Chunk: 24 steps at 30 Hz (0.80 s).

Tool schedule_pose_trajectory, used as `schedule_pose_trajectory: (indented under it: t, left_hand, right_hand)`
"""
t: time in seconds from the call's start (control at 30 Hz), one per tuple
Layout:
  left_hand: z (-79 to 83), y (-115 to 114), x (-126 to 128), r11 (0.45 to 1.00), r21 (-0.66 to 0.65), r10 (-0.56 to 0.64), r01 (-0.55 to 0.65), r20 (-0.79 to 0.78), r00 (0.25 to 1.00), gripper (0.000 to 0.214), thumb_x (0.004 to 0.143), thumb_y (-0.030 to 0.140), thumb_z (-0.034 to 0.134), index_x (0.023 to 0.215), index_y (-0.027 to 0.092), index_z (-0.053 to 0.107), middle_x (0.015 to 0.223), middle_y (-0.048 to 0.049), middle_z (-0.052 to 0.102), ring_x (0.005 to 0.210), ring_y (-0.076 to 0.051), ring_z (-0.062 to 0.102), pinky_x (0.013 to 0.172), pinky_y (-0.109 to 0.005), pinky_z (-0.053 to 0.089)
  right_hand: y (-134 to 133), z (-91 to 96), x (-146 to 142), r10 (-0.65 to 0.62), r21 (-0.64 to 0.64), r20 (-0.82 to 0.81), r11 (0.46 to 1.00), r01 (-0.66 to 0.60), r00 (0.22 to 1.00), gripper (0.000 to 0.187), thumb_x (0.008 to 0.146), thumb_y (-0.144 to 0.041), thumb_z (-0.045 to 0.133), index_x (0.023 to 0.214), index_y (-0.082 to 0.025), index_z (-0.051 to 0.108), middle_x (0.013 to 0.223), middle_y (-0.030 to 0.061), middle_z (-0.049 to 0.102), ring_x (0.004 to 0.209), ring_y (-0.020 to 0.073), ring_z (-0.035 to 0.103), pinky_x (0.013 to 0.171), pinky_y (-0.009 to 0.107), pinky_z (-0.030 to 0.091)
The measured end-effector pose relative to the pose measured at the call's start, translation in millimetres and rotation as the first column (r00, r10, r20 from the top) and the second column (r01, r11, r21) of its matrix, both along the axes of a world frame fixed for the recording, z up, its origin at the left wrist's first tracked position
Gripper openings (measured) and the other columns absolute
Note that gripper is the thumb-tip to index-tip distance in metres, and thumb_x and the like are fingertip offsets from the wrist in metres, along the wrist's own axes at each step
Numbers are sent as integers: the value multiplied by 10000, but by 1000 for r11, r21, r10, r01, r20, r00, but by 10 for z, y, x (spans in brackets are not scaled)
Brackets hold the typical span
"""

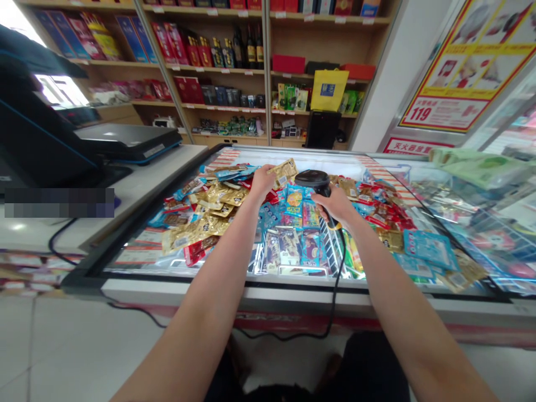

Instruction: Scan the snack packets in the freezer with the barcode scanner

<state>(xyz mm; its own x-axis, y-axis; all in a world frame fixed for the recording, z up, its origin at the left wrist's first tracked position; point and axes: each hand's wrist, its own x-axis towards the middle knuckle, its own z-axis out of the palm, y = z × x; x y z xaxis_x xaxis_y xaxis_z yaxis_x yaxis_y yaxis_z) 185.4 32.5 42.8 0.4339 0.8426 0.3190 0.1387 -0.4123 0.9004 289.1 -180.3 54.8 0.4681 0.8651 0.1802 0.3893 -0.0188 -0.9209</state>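
Note:
Gold foil snack packet (286, 170) is gripped at its left end by my left hand (263, 183), above the freezer's glass top. My right hand (336, 204) is wrapped round the handle of a black barcode scanner (312, 178), whose head faces toward the packet's side. A black cable (337, 279) runs down from the scanner over the freezer's front edge. Left of my left hand lies a heap of gold packets (218, 204) mixed with red and blue ones. To the right of the scanner is another pile, mostly red packets (387, 209).
Through the glass, packaged ice creams (288, 245) show in a white wire basket. A counter scale (129, 139) stands at the left. Shelves with bottles (251, 47) and boxes rise behind. Blue packets (431, 248) lie near the freezer's right front, and a green bag (473, 167) beyond.

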Motion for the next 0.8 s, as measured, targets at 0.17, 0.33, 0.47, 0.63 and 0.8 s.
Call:
schedule_pose_trajectory:
  t: [0.17,0.33,0.47,0.63,0.8]
  left_hand:
    - [247,114,-385,990,65,129,-122,-130,983,455,704,113,494,1105,159,704,859,-46,712,819,-206,654,823,-321,513]
    - [418,211,-931,905,279,414,-322,-401,817,390,755,238,558,1107,160,707,1129,-144,675,1124,-326,582,1001,-449,437]
    - [334,41,-994,863,456,461,-216,-538,706,655,783,577,561,1352,254,555,1502,-148,406,1393,-419,306,1121,-590,242]
    - [45,-113,-741,894,448,332,10,-678,655,880,754,735,502,1493,284,348,1575,-178,278,1434,-456,210,1105,-685,90]
    - [-66,58,-605,854,518,350,55,-648,676,802,827,697,425,1505,279,327,1560,-181,309,1429,-428,242,1111,-669,82]
  right_hand:
    - [14,-1,113,-147,68,-181,985,161,973,206,721,-234,641,749,-227,437,441,-61,498,307,109,427,294,231,364]
    - [-36,42,202,-224,111,-256,959,259,940,192,701,-253,653,714,-224,464,447,-52,512,315,117,438,284,242,369]
    - [-72,57,257,-270,118,-302,941,317,914,161,708,-269,650,697,-212,500,453,-54,508,313,110,433,283,242,364]
    - [-122,72,322,-290,123,-354,928,351,889,163,696,-240,653,701,-202,495,466,-56,511,325,101,439,281,228,355]
    - [-185,75,457,-310,143,-340,916,375,888,146,700,-240,664,725,-188,530,474,-45,530,320,107,446,281,234,357]
